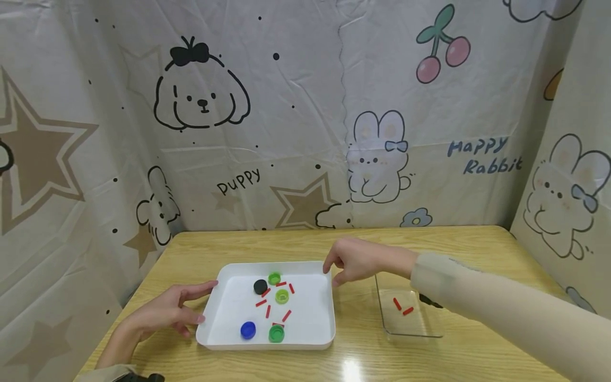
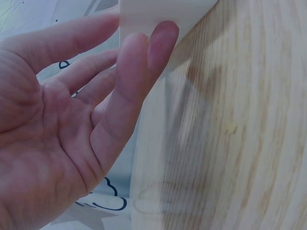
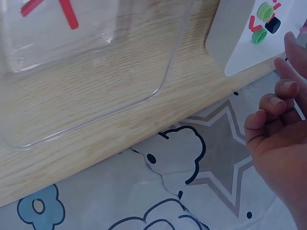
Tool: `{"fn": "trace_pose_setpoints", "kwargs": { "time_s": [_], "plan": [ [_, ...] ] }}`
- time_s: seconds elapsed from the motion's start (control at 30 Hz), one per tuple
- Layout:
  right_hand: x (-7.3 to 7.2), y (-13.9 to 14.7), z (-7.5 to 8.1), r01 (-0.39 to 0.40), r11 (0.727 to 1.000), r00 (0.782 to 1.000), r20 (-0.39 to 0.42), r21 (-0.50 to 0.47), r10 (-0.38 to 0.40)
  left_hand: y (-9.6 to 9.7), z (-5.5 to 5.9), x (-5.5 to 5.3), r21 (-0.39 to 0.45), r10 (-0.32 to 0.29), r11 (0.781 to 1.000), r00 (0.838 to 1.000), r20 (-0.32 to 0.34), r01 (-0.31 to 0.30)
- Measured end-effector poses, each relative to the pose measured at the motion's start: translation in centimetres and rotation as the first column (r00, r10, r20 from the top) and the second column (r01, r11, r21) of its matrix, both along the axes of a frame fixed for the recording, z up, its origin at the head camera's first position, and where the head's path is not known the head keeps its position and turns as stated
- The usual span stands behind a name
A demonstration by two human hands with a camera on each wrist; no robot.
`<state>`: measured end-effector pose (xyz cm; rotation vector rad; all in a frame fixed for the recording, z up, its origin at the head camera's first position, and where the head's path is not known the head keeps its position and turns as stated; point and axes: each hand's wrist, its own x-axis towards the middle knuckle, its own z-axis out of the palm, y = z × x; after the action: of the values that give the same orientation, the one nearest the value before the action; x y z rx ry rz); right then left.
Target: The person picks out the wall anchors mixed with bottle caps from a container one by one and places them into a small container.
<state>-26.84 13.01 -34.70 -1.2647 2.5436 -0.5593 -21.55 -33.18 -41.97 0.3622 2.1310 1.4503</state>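
Note:
A white tray (image 1: 229,307) lies on the table with bottle caps and short red sticks in it. The caps are black (image 1: 260,287), blue (image 1: 248,330) and several green ones, such as the green cap (image 1: 276,333) near the front. With fingers spread and fairly straight, my left hand (image 1: 159,310) touches the tray's left side; the left wrist view shows fingertips (image 2: 163,40) against its outer wall. At the far right corner my right hand (image 1: 355,260) pinches the tray's rim between thumb and forefinger. Its other fingers (image 3: 276,103) are curled in the right wrist view.
A clear plastic box (image 1: 414,334) stands right of the tray, partly under my right forearm. Two red sticks (image 1: 397,304) show in it. The wooden table (image 1: 363,350) ends at a patterned cloth (image 1: 296,132) behind and at both sides.

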Motion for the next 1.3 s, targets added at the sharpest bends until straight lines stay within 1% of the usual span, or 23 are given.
{"fn": "trace_pose_setpoints", "kwargs": {
  "time_s": [0.13,0.33,0.43,0.57,0.7,0.93,1.3],
  "plan": [
    [-0.6,-1.0,0.0,-0.001,1.0,1.0,-0.009,0.029,0.001,0.1,0.1,0.0,-0.004,-0.003,1.0,1.0,-0.002,0.003],
    [-1.4,-2.5,-0.5,-0.04,0.998,0.999,-0.028,0.05,0.042,0.2,0.1,0.0,-0.014,-0.002,1.0,1.0,-0.006,0.002],
    [-1.7,-3.2,-1.0,-0.041,0.998,0.999,-0.008,0.057,0.042,0.2,0.1,0.0,-0.018,0.001,1.0,1.0,-0.005,-0.001],
    [-2.0,-3.9,-1.9,-0.02,0.998,0.999,0.033,0.067,0.018,0.2,0.1,0.0,-0.021,0.002,1.0,1.0,-0.005,-0.002],
    [-2.3,-4.5,-2.5,-0.01,0.998,0.999,0.054,0.067,0.006,0.2,0.1,0.0,-0.022,-0.001,1.0,1.0,-0.007,0.001],
    [-2.8,-5.2,-2.7,-0.021,0.999,0.997,0.077,0.046,0.017,0.4,0.2,-0.1,-0.039,0.006,0.999,1.0,-0.01,-0.007],
    [-3.5,-6.5,-3.0,-0.002,0.997,0.994,0.11,0.075,-0.006,0.2,0.1,0.0,-0.031,0.008,0.999,1.0,-0.005,-0.009]
  ]
}}
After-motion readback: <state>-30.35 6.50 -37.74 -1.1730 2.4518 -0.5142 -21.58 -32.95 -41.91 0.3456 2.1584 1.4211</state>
